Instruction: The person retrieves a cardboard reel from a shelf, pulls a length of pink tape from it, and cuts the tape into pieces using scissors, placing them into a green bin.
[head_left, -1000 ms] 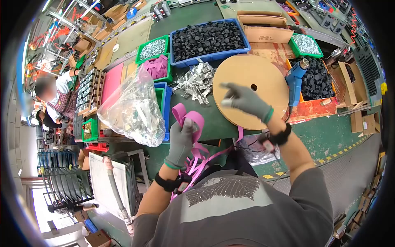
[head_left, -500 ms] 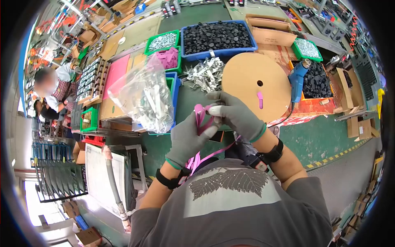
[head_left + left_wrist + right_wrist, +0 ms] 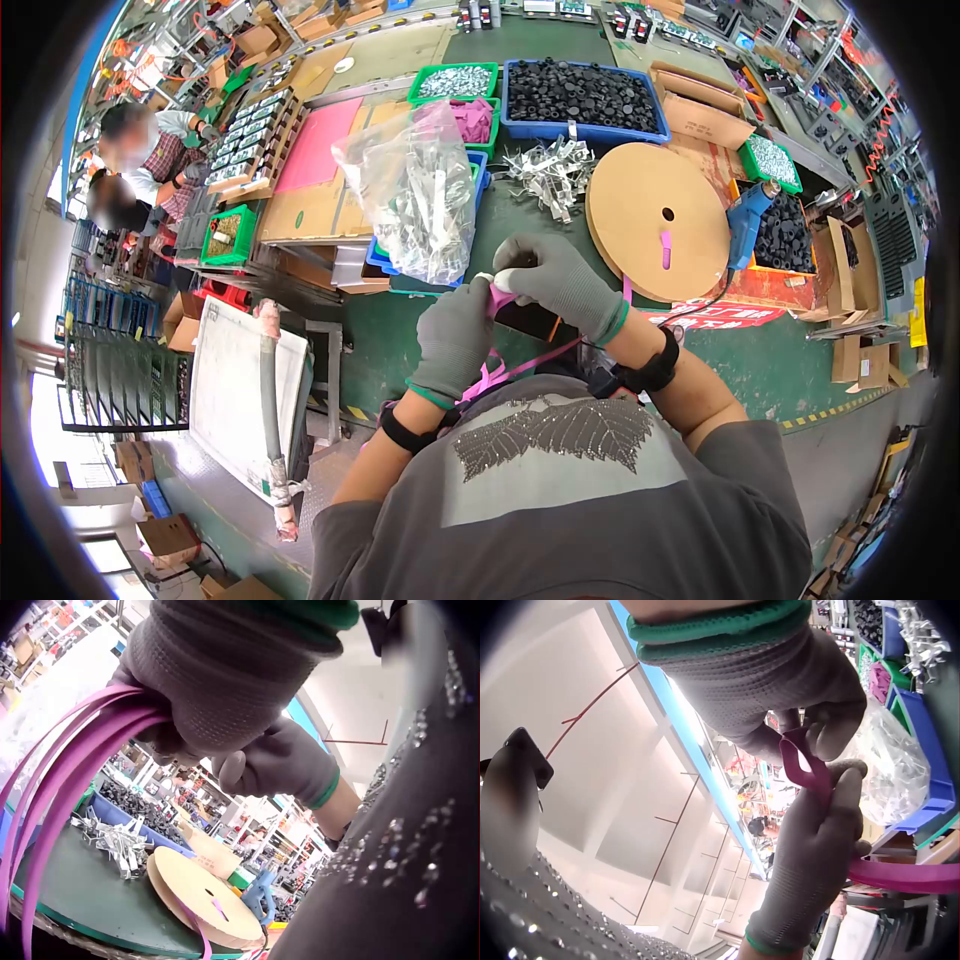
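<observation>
Pinching folded flat purple strip [image 3: 819,781] with grey-gloved left hand [image 3: 452,338] and grey-gloved right hand [image 3: 562,283]; risked skewed fold from uneven fingertip pull, snagging from slack hanging loops [image 3: 64,791].

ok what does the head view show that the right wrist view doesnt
Only the head view shows the cardboard reel, the blue heat gun and the pink sheet.
Only the right wrist view shows red rods along the pale ceiling and the open loop in the strap.
Both show the left hand and right hand pinching the strap, plus the clear bag of metal parts.
</observation>
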A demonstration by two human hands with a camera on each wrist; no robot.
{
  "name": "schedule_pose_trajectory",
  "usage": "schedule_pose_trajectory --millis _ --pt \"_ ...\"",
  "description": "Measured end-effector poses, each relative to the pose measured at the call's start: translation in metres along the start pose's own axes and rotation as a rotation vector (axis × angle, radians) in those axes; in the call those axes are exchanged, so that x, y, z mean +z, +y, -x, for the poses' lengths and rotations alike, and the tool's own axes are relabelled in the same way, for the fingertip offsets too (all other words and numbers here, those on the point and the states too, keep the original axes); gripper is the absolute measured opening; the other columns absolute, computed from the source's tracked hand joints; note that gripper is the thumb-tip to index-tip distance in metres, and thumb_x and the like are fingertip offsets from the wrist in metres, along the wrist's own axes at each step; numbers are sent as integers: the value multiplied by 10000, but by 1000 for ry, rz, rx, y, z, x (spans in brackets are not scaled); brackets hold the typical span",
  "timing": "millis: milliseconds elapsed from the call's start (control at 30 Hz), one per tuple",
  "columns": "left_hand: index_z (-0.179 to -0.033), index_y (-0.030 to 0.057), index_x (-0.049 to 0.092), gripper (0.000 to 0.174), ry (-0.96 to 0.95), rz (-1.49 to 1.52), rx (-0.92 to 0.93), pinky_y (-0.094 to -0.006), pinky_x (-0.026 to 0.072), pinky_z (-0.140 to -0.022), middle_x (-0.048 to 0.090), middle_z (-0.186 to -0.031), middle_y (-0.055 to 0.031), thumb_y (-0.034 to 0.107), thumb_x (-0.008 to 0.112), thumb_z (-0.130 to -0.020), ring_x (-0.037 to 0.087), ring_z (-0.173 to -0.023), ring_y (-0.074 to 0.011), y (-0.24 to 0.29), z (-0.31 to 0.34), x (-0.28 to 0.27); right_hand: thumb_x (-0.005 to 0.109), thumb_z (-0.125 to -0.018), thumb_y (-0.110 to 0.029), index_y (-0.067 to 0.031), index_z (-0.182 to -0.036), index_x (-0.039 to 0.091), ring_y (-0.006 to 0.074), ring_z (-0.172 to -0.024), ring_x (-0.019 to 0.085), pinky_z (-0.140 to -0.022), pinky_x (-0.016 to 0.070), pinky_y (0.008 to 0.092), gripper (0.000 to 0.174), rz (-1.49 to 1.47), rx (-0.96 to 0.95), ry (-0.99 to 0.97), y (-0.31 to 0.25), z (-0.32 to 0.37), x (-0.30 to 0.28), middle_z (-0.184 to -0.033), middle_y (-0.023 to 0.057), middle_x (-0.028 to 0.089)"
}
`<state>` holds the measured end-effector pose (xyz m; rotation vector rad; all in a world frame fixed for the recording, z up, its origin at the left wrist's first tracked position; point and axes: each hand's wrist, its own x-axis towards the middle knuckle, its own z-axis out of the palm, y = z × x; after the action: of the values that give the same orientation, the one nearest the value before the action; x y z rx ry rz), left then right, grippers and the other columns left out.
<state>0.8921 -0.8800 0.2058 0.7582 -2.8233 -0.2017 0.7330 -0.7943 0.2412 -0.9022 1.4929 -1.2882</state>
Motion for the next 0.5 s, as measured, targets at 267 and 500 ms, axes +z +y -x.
schedule_pose_trajectory --millis 267,500 --pt "-1155 -22 556 391 -567 1500 -202 -310 505 -697 632 -873 -34 313 582 -955 622 -770 -141 -43 27 -33 649 -826 -72 20 -1020 632 76 -777 590 -700 497 234 215 40 -115 11 -9 1 15 -882 43 628" --pt "-1066 20 566 328 -790 1600 -224 -242 385 -587 443 -689 28 337 525 -989 418 -605 -82 -36 0 -9 608 -866 -111 -7 -1058 643 102 -731 617 -694 509 264 221 188 -184 261 24 11 -31 -859 44 657"
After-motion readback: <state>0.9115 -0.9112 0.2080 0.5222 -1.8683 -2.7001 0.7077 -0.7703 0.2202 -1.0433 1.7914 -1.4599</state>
